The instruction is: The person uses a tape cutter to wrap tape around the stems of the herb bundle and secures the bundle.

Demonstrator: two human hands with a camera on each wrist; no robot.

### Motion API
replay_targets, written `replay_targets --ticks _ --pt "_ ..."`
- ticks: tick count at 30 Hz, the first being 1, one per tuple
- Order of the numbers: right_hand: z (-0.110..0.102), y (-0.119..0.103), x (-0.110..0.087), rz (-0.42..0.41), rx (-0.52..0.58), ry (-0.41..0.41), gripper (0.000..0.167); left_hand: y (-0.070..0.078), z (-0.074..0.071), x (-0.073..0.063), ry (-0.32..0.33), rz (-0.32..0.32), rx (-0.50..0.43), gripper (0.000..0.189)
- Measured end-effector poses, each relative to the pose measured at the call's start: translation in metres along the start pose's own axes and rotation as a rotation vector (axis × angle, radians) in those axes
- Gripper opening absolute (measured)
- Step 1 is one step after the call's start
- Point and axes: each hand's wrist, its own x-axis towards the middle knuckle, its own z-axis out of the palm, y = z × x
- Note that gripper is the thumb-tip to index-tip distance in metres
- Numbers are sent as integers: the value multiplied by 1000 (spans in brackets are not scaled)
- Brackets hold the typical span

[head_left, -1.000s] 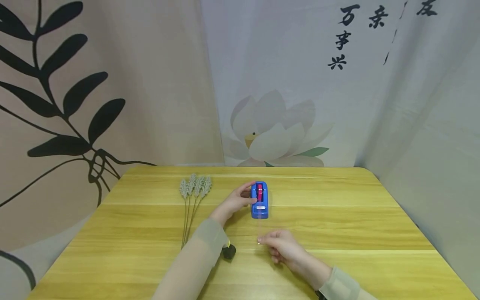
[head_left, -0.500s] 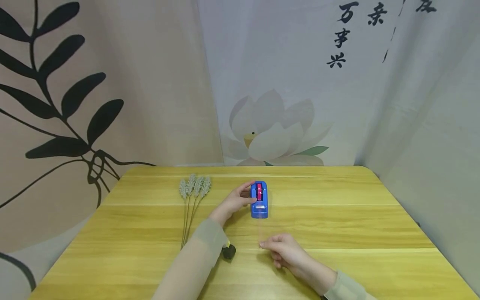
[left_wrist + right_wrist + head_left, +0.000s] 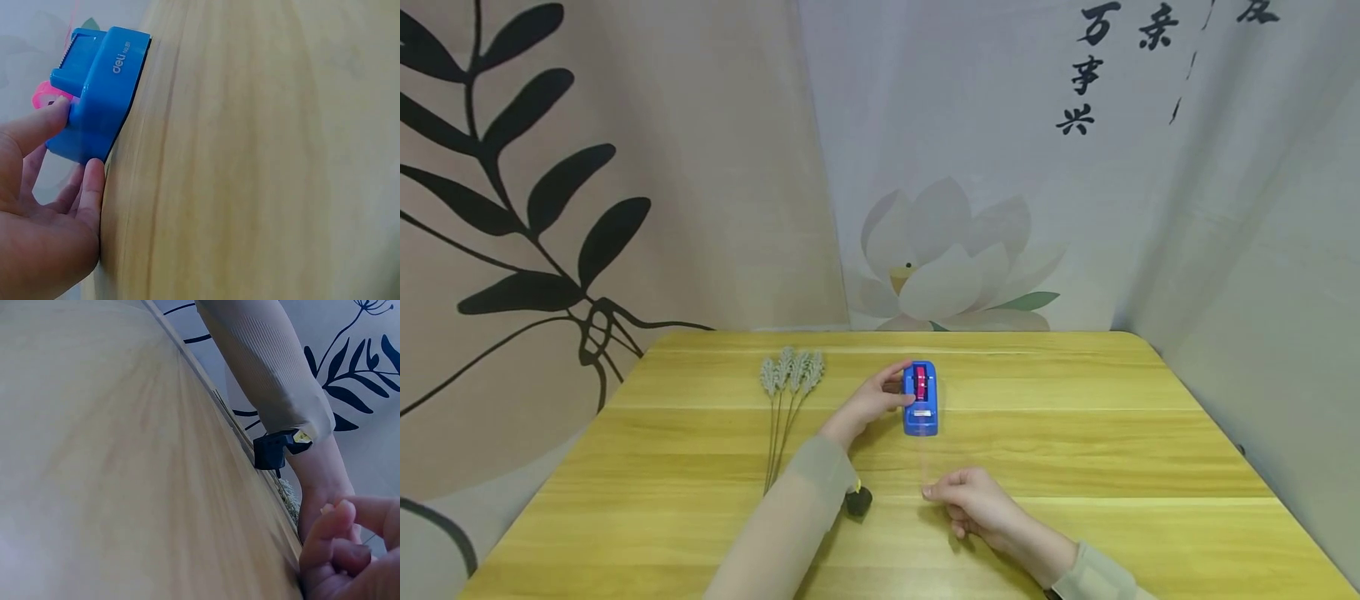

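Note:
A blue tape dispenser (image 3: 921, 423) with a pink roll of tape (image 3: 921, 383) sits on the table. My left hand (image 3: 871, 403) grips it from its left side; the left wrist view shows the thumb (image 3: 47, 125) by the pink roll and other fingers low against the dispenser's body (image 3: 106, 94). From the dispenser's near end, a thin, see-through pinkish strip of tape (image 3: 923, 460) runs toward me. Its free end is pinched between thumb and forefinger of my right hand (image 3: 977, 502). In the right wrist view, my right hand (image 3: 344, 556) has its other fingers curled.
Several dried stalks with grey-green heads (image 3: 792, 372) lie left of my left forearm. A black wrist camera (image 3: 858, 502) hangs under the left sleeve. The wooden table (image 3: 1075, 433) ends at a printed curtain (image 3: 737, 208) behind.
My right hand has drawn back slightly toward me and to the right, and the tape strip between it and the dispenser looks longer. The left hand and dispenser stay put.

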Motion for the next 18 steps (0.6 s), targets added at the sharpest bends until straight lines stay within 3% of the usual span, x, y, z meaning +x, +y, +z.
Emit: replay_targets --ticks 5,8,13,18 --pt "0 1 1 3 15 -13 18 7 -9 -3 -39 8 60 62" --pt "-1 2 1 3 25 -30 19 20 -24 -15 -64 13 125 60" --pt "-4 3 2 7 33 -44 21 42 -68 -45 -57 46 232 54" --pt "-6 2 3 5 31 -51 22 37 -113 -72 66 25 319 50"
